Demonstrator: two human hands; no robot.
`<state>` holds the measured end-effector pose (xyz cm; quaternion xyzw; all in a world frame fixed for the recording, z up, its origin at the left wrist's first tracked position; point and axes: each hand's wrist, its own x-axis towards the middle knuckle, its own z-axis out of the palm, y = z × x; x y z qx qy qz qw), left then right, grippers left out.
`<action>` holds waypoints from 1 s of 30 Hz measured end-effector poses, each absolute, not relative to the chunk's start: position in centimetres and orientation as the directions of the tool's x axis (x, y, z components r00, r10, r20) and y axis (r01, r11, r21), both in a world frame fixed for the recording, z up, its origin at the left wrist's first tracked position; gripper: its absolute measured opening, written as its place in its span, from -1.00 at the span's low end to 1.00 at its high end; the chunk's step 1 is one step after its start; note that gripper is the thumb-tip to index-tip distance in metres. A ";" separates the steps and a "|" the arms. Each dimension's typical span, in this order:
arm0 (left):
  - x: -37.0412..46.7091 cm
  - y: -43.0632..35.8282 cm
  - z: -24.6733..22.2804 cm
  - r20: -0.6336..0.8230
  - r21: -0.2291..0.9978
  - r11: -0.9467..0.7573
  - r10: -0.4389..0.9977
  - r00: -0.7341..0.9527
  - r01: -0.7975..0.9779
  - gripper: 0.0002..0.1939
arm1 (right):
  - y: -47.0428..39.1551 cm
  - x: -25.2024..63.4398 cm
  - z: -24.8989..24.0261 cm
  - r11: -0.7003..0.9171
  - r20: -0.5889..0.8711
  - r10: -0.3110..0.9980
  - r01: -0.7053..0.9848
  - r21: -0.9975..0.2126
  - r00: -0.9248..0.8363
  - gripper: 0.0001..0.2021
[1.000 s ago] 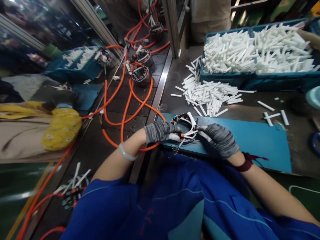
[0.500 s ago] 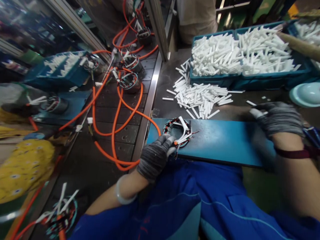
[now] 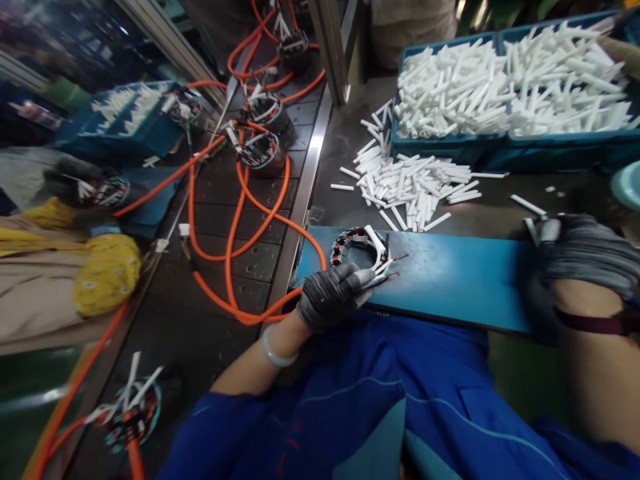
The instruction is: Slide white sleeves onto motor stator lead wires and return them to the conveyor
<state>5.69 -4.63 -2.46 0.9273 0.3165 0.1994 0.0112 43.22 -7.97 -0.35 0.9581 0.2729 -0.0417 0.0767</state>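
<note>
My left hand (image 3: 336, 293), in a grey knit glove, is closed on the near edge of a motor stator (image 3: 345, 247), a ring of windings with white sleeves and thin wire ends at its right side. The ring rests on a blue mat (image 3: 450, 273). Far to the right, my gloved right hand (image 3: 590, 257) hovers over or rests on the dark tabletop, fingers curled together. A short white tube (image 3: 531, 231) lies right beside its fingertips, and another white tube (image 3: 528, 204) is just beyond. Whatever is between those fingers is hidden.
Loose white tubes (image 3: 415, 187) are heaped behind the mat, before blue bins (image 3: 450, 143) full of them. A pale bowl (image 3: 627, 187) stands at right. On the left, orange hoses (image 3: 230, 267) loop across a conveyor (image 3: 210, 220) among several stators. A co-worker's yellow sleeve (image 3: 107, 273) is nearby.
The view has shifted slightly. My left hand now sits more over the ring's near edge, covering the orange part. My right hand has moved a little right, and a white tube shows beside its fingertips.
</note>
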 end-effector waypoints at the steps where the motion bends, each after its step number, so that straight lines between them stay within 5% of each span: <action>1: 5.7 -4.5 -2.7 0.379 0.173 -0.806 0.585 0.717 0.566 -0.77 | -8.1 43.1 -0.4 -0.838 -0.116 0.527 0.538 0.095 0.842 -0.47; 7: 5.7 -4.8 -3.5 0.508 0.114 -0.822 0.531 0.678 0.558 -0.73 | -9.4 43.0 -1.5 -0.594 -0.050 0.803 0.804 0.013 0.594 -0.53; 11: 5.8 -4.9 -3.7 0.514 0.070 -0.814 0.525 0.679 0.577 -0.73 | -9.4 44.2 -2.7 -0.432 0.131 0.895 0.902 0.011 0.427 -0.50; 15: 5.9 -4.5 -3.9 0.486 0.152 -0.811 0.559 0.672 0.565 -0.80 | -8.2 44.7 -3.7 -0.237 0.061 0.969 0.970 -0.059 0.240 -0.50; 21: 6.0 -4.4 -3.6 0.502 0.230 -0.818 0.564 0.656 0.528 -0.76 | -8.2 42.7 -3.7 -0.270 0.131 0.950 0.957 -0.110 0.283 -0.54; 25: 6.1 -4.4 -3.3 0.495 0.225 -0.814 0.570 0.656 0.536 -0.80 | -10.5 38.1 -2.5 -0.144 0.293 0.886 0.815 -0.561 0.358 -0.59; 27: 6.1 -4.4 -3.3 0.462 0.222 -0.808 0.580 0.671 0.546 -0.82 | -11.6 34.9 -2.5 -0.045 0.209 0.903 0.566 -0.823 0.376 -0.66; 30: 6.0 -4.3 -3.4 0.436 0.227 -0.795 0.600 0.671 0.563 -0.84 | -12.0 31.0 -3.3 -0.025 0.049 0.971 0.307 -0.951 0.233 -0.73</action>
